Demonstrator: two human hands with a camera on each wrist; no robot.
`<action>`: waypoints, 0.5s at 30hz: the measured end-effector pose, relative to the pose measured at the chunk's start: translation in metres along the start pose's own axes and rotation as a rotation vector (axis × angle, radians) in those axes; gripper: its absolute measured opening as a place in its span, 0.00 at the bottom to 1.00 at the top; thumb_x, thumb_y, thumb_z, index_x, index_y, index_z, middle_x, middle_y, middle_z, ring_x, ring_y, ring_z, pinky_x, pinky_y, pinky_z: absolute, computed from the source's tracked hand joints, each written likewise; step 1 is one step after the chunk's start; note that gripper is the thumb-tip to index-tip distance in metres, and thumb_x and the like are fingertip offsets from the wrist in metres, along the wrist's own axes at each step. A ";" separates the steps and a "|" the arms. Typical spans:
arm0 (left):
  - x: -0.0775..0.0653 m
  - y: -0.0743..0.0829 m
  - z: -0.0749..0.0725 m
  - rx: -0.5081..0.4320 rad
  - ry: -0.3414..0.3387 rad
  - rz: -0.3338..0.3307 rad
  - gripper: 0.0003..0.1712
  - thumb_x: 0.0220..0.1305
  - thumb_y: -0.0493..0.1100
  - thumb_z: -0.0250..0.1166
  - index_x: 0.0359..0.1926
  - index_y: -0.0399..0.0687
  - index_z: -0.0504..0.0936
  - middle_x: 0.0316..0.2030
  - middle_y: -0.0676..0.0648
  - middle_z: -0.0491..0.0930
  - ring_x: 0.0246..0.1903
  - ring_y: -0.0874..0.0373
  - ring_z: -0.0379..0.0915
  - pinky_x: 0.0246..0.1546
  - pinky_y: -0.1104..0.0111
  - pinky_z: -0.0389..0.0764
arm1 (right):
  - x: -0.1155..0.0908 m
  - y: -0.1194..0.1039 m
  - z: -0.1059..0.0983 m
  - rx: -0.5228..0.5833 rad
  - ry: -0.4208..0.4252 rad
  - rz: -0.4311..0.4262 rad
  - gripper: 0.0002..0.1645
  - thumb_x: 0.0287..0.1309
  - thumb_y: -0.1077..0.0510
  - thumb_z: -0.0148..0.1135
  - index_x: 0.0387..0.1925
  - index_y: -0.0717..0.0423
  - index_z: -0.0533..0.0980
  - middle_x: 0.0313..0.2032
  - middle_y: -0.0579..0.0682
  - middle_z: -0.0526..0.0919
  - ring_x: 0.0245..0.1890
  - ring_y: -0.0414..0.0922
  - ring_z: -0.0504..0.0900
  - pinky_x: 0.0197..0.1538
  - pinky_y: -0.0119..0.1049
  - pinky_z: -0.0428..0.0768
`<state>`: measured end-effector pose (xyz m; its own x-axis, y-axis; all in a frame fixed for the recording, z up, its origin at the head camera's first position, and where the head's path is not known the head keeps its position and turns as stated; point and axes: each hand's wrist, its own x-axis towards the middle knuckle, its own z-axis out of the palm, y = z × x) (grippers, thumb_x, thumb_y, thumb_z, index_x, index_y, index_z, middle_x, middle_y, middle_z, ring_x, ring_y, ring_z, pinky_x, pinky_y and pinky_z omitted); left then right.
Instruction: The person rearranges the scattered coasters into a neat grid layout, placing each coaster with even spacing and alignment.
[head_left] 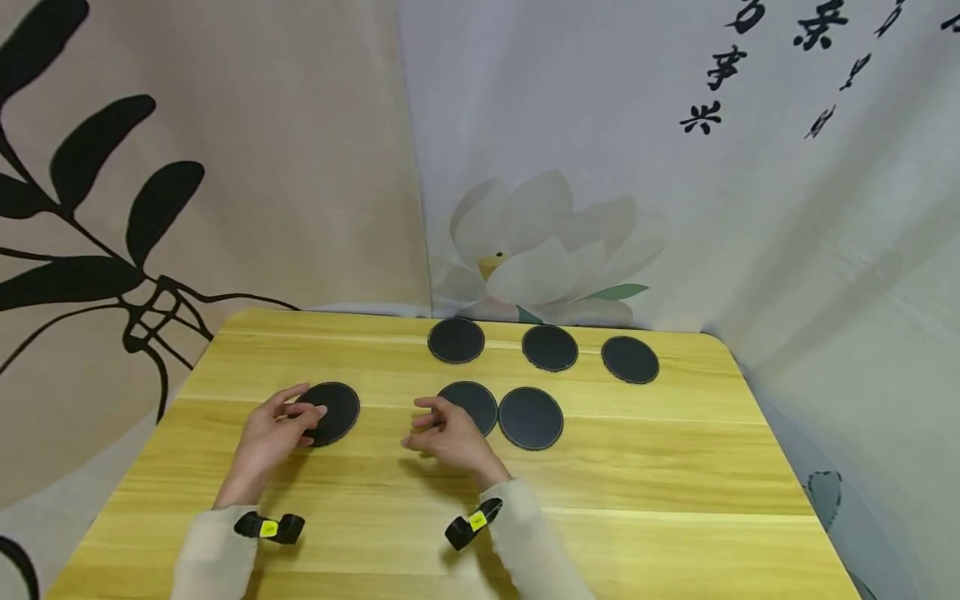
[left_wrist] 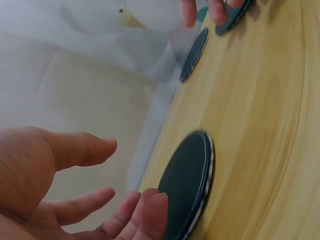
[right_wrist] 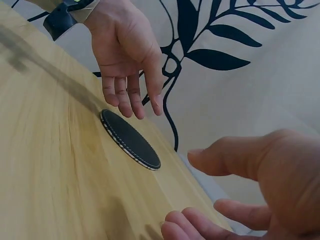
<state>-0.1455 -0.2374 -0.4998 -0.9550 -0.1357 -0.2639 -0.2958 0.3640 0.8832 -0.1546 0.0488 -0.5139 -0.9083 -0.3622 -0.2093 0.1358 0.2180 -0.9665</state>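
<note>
Discs (head_left: 530,418), six by my count, lie flat on the one table (head_left: 660,483) in the head view: three spaced along the far edge, two nearer and side by side, seemingly touching, and the left disc (head_left: 341,412) well apart from that pair. Of the two hands, the left hand (head_left: 273,429) is at the left disc, the right hand (head_left: 453,437) over the edge of the middle near one. I'd judge the far three placed and the near row unsettled; how much is left I can't tell. From the left wrist, three discs show, and the left hand is loose, grasping nothing, though whether a fingertip brushes the left disc is unclear. From the right wrist, one disc shows near the left hand's fingers; the right hand is likewise released, thumb apart.
</note>
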 end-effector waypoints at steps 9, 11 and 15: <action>0.011 -0.014 -0.021 0.055 0.018 -0.010 0.42 0.73 0.54 0.64 0.78 0.41 0.60 0.55 0.41 0.77 0.37 0.67 0.80 0.38 0.69 0.87 | 0.015 -0.004 0.014 0.021 -0.022 0.043 0.41 0.56 0.57 0.76 0.70 0.55 0.71 0.57 0.60 0.81 0.43 0.42 0.83 0.46 0.40 0.88; 0.014 -0.016 -0.024 0.065 0.023 -0.015 0.42 0.73 0.54 0.63 0.78 0.40 0.60 0.56 0.39 0.76 0.37 0.67 0.80 0.38 0.70 0.87 | 0.019 -0.005 0.019 0.024 -0.024 0.051 0.40 0.57 0.57 0.75 0.70 0.54 0.71 0.57 0.59 0.81 0.44 0.42 0.83 0.47 0.41 0.88; 0.017 -0.020 -0.027 0.090 0.031 -0.037 0.41 0.74 0.54 0.62 0.78 0.40 0.60 0.61 0.36 0.74 0.40 0.65 0.80 0.40 0.72 0.87 | 0.026 -0.008 0.028 0.022 -0.025 0.071 0.39 0.56 0.57 0.75 0.69 0.52 0.73 0.58 0.57 0.81 0.44 0.42 0.84 0.47 0.42 0.87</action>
<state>-0.1555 -0.2718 -0.5111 -0.9425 -0.1789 -0.2823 -0.3332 0.4390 0.8344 -0.1684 0.0121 -0.5156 -0.8859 -0.3690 -0.2813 0.2090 0.2238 -0.9520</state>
